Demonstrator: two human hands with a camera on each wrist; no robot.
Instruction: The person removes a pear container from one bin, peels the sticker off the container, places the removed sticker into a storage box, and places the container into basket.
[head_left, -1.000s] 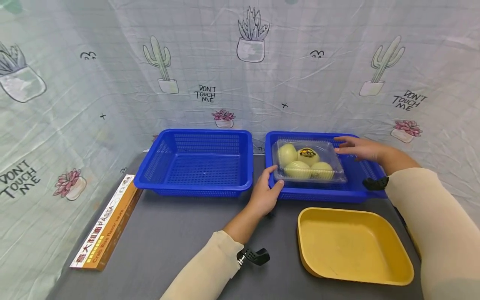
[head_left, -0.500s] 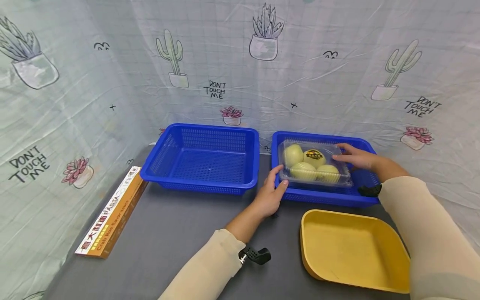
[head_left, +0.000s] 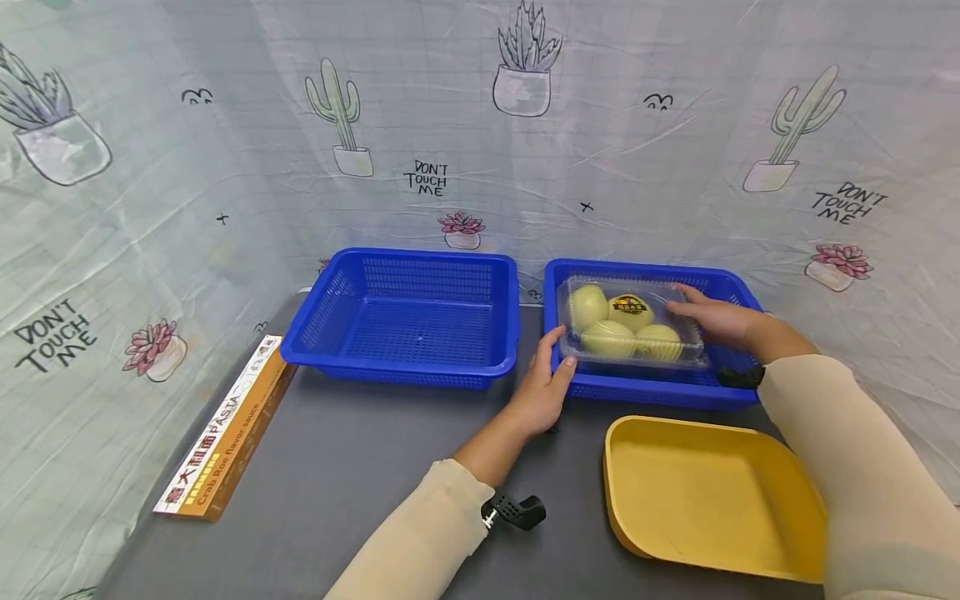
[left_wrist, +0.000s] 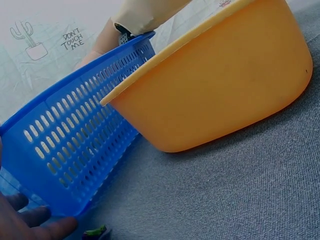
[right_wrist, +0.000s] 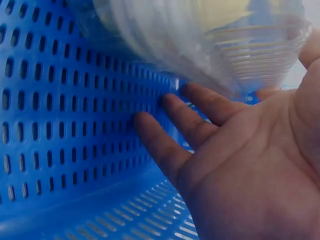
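Note:
A clear plastic clamshell box [head_left: 678, 346] with several pale green round fruits [head_left: 607, 340] and a dark label sits inside the right blue basket [head_left: 652, 393], toward its left end. My right hand [head_left: 712, 321] holds the box at its right end, with the thumb over the lid. In the right wrist view, the other fingers [right_wrist: 165, 145] of that hand stretch along the basket's slotted wall beneath the box. My left hand [head_left: 538, 396] grips the basket's front left corner, thumb and index finger at the rim. The left wrist view shows its fingers [left_wrist: 60, 229] low at the basket's outside.
Another blue basket [head_left: 420, 329] stands to the left. A yellow tub [head_left: 705, 492] stands in front of the right basket, under my right forearm. A long orange and white pasta box [head_left: 225, 433] lies along the table's left side. A printed curtain [head_left: 405, 100] hangs behind everything.
My right hand has moved in from the basket's right rim and closed round the clamshell box's right end. My left hand stays at the basket's corner. The head view has shifted slightly.

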